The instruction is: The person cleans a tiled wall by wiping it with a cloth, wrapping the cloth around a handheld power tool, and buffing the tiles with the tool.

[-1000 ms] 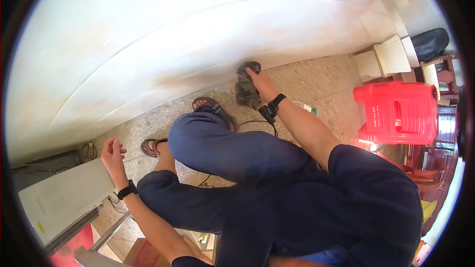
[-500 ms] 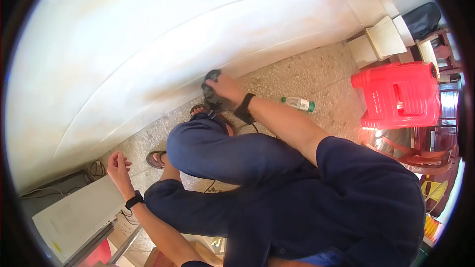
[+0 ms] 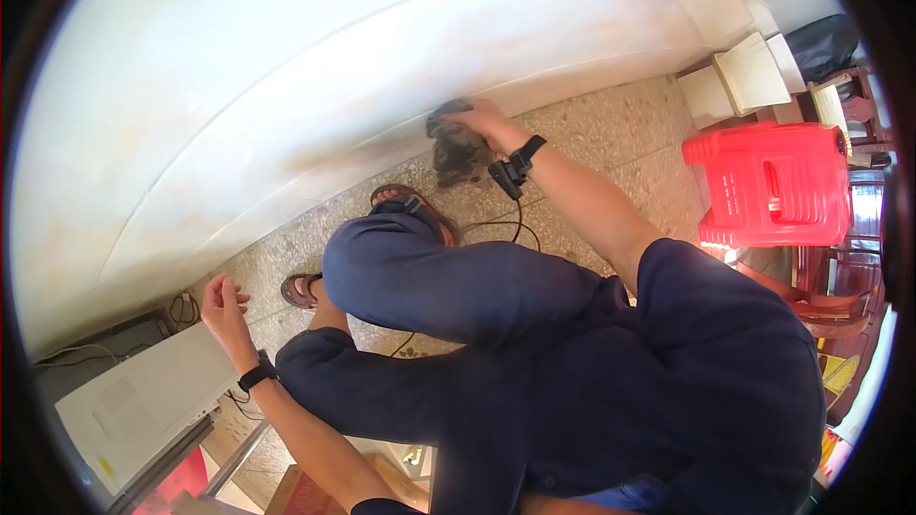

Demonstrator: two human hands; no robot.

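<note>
My right hand (image 3: 482, 122) is closed on a dark, mottled rag (image 3: 460, 148), which hangs down toward the floor and touches the foot of the pale tiled wall (image 3: 315, 86). A black strap with a small box and a cable (image 3: 520, 219) sits on that wrist. My left hand (image 3: 226, 313) is held in the air near the white box-shaped case (image 3: 153, 410), fingers loosely bent and apart, holding nothing. Below the rag, my sandalled foot (image 3: 391, 195) stands close to the wall.
A stack of red plastic stools (image 3: 773, 186) stands at the right, by wooden chairs (image 3: 825, 305). Pale boards (image 3: 749, 74) and a black bag (image 3: 821, 48) are at the upper right. Loose cables (image 3: 181, 310) lie by the wall at the left.
My right hand has moved right along the wall base with the rag. The bottle on the floor is now hidden behind my forearm. My left hand has shifted slightly up.
</note>
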